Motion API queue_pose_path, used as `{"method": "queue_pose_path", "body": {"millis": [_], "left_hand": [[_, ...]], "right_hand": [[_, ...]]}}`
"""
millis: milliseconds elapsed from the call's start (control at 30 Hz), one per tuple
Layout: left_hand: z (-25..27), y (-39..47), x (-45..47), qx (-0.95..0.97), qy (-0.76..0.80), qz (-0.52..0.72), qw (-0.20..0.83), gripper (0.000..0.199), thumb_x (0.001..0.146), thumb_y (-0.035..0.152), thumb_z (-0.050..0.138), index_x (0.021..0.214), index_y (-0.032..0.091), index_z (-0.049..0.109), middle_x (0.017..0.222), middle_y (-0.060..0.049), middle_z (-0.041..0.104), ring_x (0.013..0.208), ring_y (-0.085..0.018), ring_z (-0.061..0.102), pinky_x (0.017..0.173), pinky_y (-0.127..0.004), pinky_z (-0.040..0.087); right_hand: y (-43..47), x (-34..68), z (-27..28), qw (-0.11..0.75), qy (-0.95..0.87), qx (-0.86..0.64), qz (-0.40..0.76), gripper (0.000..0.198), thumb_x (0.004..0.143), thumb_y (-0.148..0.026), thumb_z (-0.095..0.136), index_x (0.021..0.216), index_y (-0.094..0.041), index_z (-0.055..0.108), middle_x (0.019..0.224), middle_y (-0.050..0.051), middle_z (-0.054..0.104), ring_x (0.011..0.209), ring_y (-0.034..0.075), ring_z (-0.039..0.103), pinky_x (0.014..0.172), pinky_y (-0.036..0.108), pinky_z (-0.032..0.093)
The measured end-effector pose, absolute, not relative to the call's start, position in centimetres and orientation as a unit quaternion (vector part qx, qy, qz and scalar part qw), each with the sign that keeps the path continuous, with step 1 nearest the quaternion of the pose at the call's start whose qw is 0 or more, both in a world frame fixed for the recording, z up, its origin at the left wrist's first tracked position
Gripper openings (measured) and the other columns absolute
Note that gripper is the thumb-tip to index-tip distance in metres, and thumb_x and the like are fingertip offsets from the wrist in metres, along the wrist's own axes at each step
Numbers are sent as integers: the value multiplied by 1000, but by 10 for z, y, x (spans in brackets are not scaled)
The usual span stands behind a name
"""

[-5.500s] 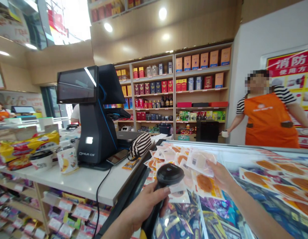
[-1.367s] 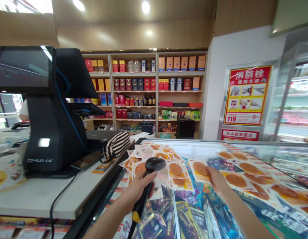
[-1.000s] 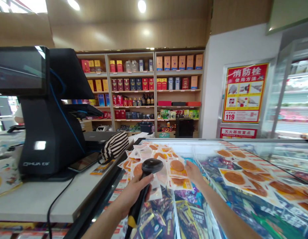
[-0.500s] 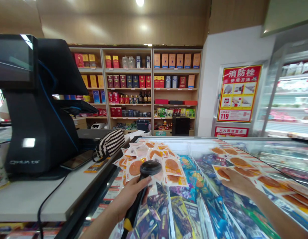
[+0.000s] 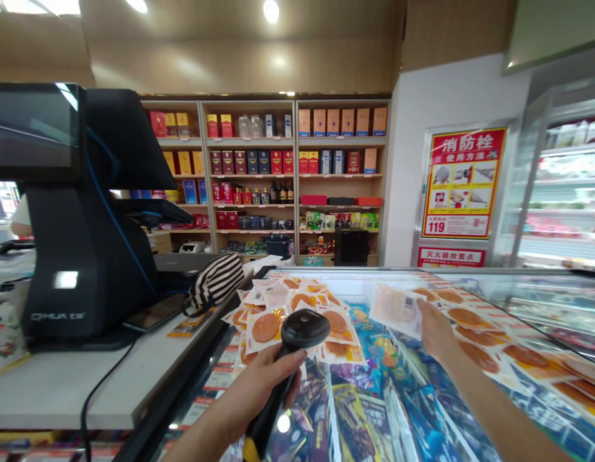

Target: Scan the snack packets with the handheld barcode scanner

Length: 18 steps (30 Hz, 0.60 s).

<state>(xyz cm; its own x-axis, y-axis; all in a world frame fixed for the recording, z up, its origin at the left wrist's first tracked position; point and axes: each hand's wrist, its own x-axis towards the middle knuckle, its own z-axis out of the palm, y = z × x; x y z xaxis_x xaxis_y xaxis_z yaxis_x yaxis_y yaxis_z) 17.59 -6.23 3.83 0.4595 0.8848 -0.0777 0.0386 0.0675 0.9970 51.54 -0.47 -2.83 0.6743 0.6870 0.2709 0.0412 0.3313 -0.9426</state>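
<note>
Shop freezer (image 5: 355,280), apparently glass-topped, under packets (image 5: 266,327).

left hand (image 5: 268,380): grips barcode scanner (image 5: 305,327) | right hand (image 5: 436,328): holds flat packet (image 5: 394,309), pale side showing | orange-disc packets (image 5: 266,328): piled on freezer's glass top (image 5: 357,280)

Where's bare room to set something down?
Bare: white countertop between black register stand and near edge, crossed by a black cable; transparent glass case top between left pile of flat orange packets and right packet spread, though the right hand holds a pale packet there. Crowded: both packet groups; countertop's far end, with black-and-white striped pouch and dark phone.
</note>
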Motion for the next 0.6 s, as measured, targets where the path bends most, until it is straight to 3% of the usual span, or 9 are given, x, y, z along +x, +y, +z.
{"method": "queue_pose_path", "body": {"millis": [167,600], "left_hand": [[42,-66,178,623,332,308,638,24,68,37,50,73,13,48,52,3,46,41,-5,40,45,-20,28],[50,-70,181,642,311,271,647,26,69,39,48,72,13,48,51,3,46,41,-5,38,46,-20,28]], "right_hand": [[9,488,-26,758,-300,-464,346,17,64,-35,47,74,-21,49,65,1,62,62,18,59,58,32,47],[12,464,-21,769,-233,-406,435,19,68,-22,45,83,-15,54,67,3,65,75,19,60,69,33,47]]}}
